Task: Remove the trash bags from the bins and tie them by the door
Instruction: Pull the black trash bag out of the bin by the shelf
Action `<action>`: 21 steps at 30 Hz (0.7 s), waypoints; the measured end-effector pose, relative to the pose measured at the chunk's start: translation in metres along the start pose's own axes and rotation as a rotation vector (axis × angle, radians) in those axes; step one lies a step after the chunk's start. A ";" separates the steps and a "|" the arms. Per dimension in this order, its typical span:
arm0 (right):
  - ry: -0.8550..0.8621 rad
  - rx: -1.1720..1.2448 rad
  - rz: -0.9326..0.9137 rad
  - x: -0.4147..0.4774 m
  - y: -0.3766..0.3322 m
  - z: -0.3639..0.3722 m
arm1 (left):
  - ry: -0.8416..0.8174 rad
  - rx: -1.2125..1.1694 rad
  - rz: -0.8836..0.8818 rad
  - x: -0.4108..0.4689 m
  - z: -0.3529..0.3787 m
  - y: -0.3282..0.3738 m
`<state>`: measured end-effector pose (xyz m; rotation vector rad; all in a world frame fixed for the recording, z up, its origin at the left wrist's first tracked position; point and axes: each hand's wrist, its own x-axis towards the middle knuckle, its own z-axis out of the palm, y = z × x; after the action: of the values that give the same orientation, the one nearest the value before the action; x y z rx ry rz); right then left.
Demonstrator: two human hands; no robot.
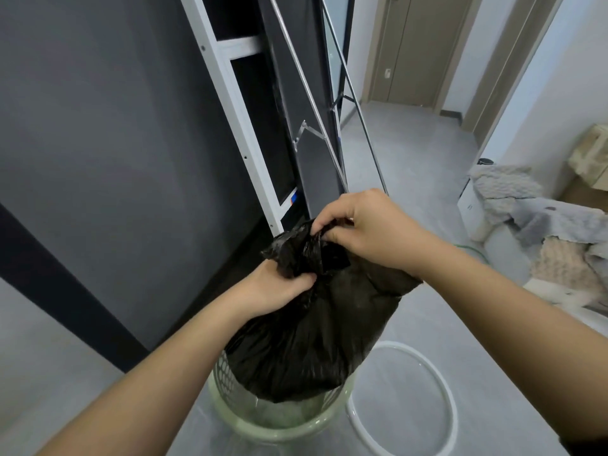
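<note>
My left hand [279, 287] and right hand [365, 232] grip the neck of the bag [306, 340], lifted above the bin [279, 419]. Next: carry it to the door [414, 47] and knot.

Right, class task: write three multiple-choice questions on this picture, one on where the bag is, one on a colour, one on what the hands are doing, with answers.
1. Where is the trash bag? A) on the floor by the door B) held over the bin C) on the blankets
2. What colour is the bin? A) red B) pale green C) black
3. What are the left hand and right hand doing? A) both grip the bag's gathered top B) both hang free C) one holds the bin
Answers: 1 B, it hangs above the bin's mouth; 2 B, its rim is pale green; 3 A, both curl into the bunched plastic.
</note>
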<state>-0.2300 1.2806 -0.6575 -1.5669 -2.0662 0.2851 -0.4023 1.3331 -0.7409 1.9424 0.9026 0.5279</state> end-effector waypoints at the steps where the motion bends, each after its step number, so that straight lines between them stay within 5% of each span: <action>1: -0.023 0.003 0.011 0.003 -0.001 -0.002 | -0.015 -0.001 -0.011 0.000 0.001 0.002; 5: -0.099 0.031 0.069 0.015 0.000 -0.004 | -0.066 -0.115 0.025 -0.001 0.001 0.002; 11: -0.112 0.349 0.270 -0.008 0.029 -0.007 | 0.083 -0.130 -0.046 0.001 0.003 -0.005; 15: -0.299 0.122 0.411 -0.032 0.053 -0.002 | 0.111 -0.154 -0.113 -0.001 -0.002 -0.016; 17: -0.267 0.089 0.421 -0.031 0.054 0.001 | 0.135 -0.164 -0.137 0.000 0.000 -0.018; 21: -0.123 0.426 0.504 -0.028 0.043 0.000 | 0.145 -0.151 -0.169 -0.001 0.005 -0.012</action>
<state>-0.1887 1.2680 -0.6853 -1.7931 -1.5199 0.9550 -0.4040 1.3335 -0.7533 1.6912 1.0766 0.6248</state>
